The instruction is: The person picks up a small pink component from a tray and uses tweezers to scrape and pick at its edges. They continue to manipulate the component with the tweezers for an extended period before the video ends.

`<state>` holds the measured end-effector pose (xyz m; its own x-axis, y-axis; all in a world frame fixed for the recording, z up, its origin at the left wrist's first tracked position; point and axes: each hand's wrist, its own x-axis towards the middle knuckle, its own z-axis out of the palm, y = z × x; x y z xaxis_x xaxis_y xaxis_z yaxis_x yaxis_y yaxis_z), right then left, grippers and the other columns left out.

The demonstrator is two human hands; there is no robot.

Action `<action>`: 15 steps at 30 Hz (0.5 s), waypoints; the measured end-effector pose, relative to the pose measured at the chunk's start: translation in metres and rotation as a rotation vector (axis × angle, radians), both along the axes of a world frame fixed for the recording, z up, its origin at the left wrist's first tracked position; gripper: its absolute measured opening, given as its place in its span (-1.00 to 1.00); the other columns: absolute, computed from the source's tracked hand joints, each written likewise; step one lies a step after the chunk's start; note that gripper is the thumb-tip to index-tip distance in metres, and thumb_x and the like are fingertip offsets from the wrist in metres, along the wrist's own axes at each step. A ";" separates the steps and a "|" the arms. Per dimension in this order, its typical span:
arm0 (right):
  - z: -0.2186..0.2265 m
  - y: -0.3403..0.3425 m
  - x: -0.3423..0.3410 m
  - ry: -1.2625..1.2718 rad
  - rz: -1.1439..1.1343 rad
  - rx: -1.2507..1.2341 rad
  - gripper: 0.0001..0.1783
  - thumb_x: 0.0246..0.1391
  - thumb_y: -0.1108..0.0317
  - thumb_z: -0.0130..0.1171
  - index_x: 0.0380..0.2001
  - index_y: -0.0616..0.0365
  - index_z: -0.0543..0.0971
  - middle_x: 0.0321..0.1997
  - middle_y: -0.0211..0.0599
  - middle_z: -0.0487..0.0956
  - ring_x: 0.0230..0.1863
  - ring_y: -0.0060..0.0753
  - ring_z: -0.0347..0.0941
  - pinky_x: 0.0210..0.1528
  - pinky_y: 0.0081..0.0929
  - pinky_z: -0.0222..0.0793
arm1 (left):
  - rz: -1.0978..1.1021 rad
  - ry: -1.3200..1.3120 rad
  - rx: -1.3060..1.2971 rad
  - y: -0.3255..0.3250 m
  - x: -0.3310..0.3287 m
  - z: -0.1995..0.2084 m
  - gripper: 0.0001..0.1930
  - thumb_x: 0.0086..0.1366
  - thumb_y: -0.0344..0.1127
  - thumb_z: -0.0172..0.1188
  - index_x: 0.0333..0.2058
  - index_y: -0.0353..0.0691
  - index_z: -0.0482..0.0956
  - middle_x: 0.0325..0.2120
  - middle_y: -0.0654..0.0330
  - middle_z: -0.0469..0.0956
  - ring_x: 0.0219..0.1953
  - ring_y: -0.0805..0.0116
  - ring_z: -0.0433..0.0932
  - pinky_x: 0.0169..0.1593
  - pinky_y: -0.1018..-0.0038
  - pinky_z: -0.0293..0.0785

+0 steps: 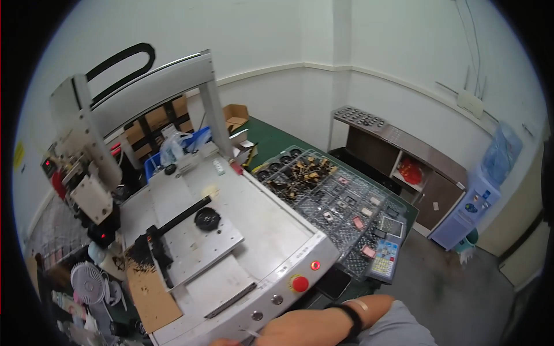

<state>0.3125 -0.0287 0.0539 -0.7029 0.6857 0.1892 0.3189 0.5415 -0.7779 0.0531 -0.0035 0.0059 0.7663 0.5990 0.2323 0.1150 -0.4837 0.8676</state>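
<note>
1. Kept right hand (291,330) at lower edge, just beside one thin pale thing (250,333); could not tell whether grasped by fingers.
2. Could not tell either for left hand (224,343), barely showing.
3. Laid one black disc (208,219) flat on plate (199,254), perhaps for steadiness.
4. Set two silver buttons (277,300), one red button (299,283) in front, likely for reach.
</note>
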 end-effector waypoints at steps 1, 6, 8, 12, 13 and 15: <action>0.001 -0.010 0.021 -0.005 -0.004 0.028 -0.80 -0.04 0.31 0.17 -0.41 0.12 0.37 -0.47 -0.23 0.38 -0.40 -0.14 0.37 -0.33 -0.34 0.29 | -0.063 0.040 0.046 0.007 0.003 0.011 -0.60 0.36 -0.41 0.00 0.09 -0.42 0.12 -0.34 0.13 0.41 -0.38 0.38 0.40 -0.17 0.48 0.35; -0.003 -0.042 0.118 0.115 -1.047 0.265 -0.86 0.01 0.45 0.23 -0.46 0.15 0.44 -0.55 -0.29 0.48 -0.51 -0.41 0.45 -0.43 -0.50 0.34 | 0.192 -0.120 -0.046 0.011 -0.020 0.015 -0.73 0.33 -0.43 0.05 -0.03 -0.40 0.36 -0.39 0.18 0.41 -0.43 0.49 0.34 -0.32 0.59 0.29; -0.016 -0.038 0.165 0.020 -1.381 0.283 -0.80 0.00 0.44 0.25 -0.48 0.15 0.39 -0.61 -0.36 0.43 -0.57 -0.54 0.35 -0.49 -0.55 0.26 | 0.353 -0.184 0.025 0.016 -0.012 0.016 -0.79 0.34 -0.42 0.02 -0.10 -0.40 0.40 -0.35 0.15 0.43 -0.38 0.45 0.37 -0.26 0.56 0.30; -0.053 -0.030 0.212 -0.089 -1.424 0.103 -0.71 0.00 0.38 0.28 -0.51 0.13 0.31 -0.68 -0.36 0.33 -0.61 -0.50 0.24 -0.54 -0.49 0.18 | 0.565 0.057 0.280 0.036 -0.011 0.019 -0.81 0.36 -0.43 -0.02 -0.11 -0.38 0.39 -0.22 0.13 0.42 -0.26 0.38 0.35 -0.07 0.49 0.28; -0.060 -0.024 0.214 -0.088 -1.415 0.092 -0.71 0.00 0.38 0.28 -0.51 0.13 0.31 -0.68 -0.36 0.33 -0.61 -0.50 0.24 -0.54 -0.49 0.18 | 0.590 0.152 0.403 0.039 -0.010 0.021 -0.81 0.36 -0.43 -0.02 -0.11 -0.37 0.39 -0.22 0.13 0.42 -0.25 0.36 0.36 -0.05 0.46 0.28; -0.073 -0.018 0.220 -0.103 -1.264 0.025 -0.69 0.01 0.33 0.29 -0.51 0.12 0.32 -0.68 -0.29 0.31 -0.63 -0.41 0.26 -0.54 -0.45 0.19 | 0.621 0.114 0.246 0.041 -0.018 0.008 -0.79 0.36 -0.44 -0.03 -0.08 -0.38 0.38 -0.18 0.11 0.41 -0.17 0.32 0.36 0.01 0.43 0.26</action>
